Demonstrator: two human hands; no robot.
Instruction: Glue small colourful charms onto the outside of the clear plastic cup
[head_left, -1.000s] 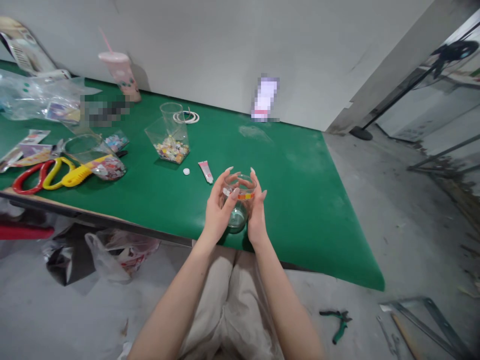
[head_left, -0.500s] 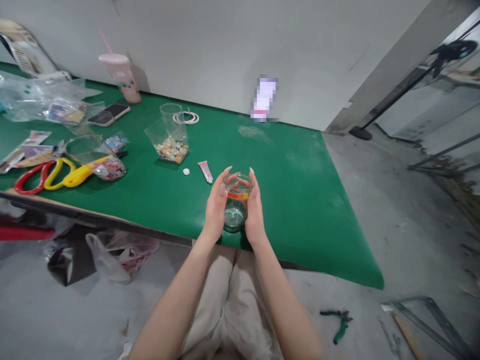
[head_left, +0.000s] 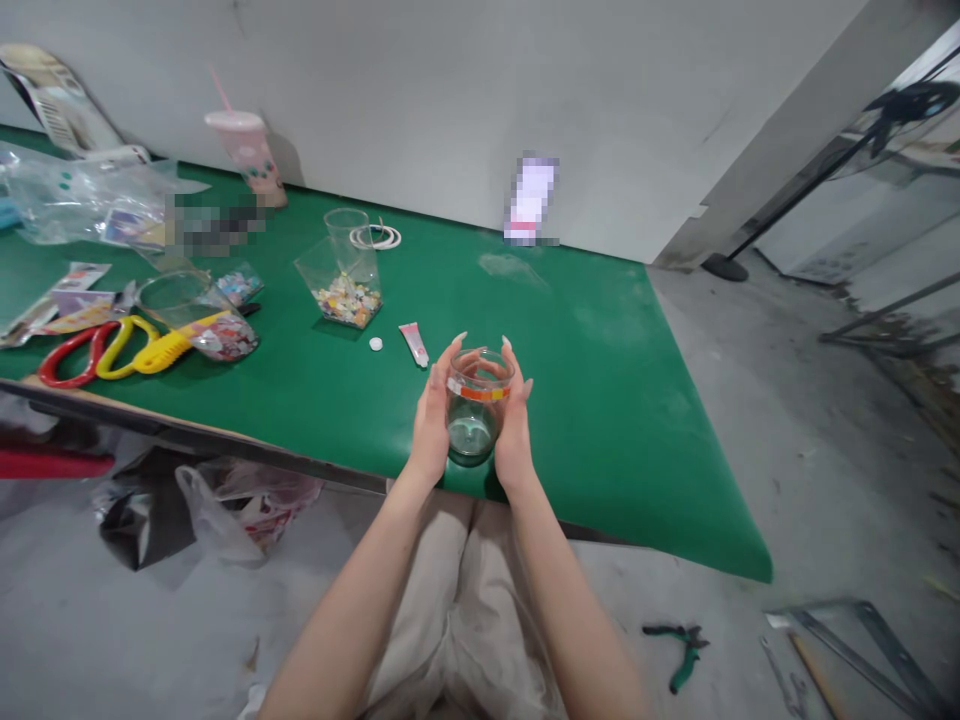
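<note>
A clear glass jar [head_left: 472,430] stands upright close to the front edge of the green table, a band of orange, yellow and white pieces [head_left: 484,394] round its upper part. My left hand [head_left: 433,420] is wrapped against its left side. From the right, my right hand [head_left: 514,425] clasps it too, thumb raised a little off the glass. Just beyond my left hand lies a pink and white tube [head_left: 414,345], and left of that a small white cap [head_left: 376,344]. Further back, an angular clear container [head_left: 347,300] holds many small coloured pieces.
Red and yellow handled scissors [head_left: 75,358], a yellow brush-like tool [head_left: 161,352] and clear containers lie at the left. A pink cup [head_left: 249,155] and a lit phone [head_left: 531,200] stand by the wall. Green-handled pliers [head_left: 682,650] lie on the floor.
The jar has turned slightly between my hands, so white pieces of the band now show at the left. My right thumb has lifted outward. The view has shifted a little.
</note>
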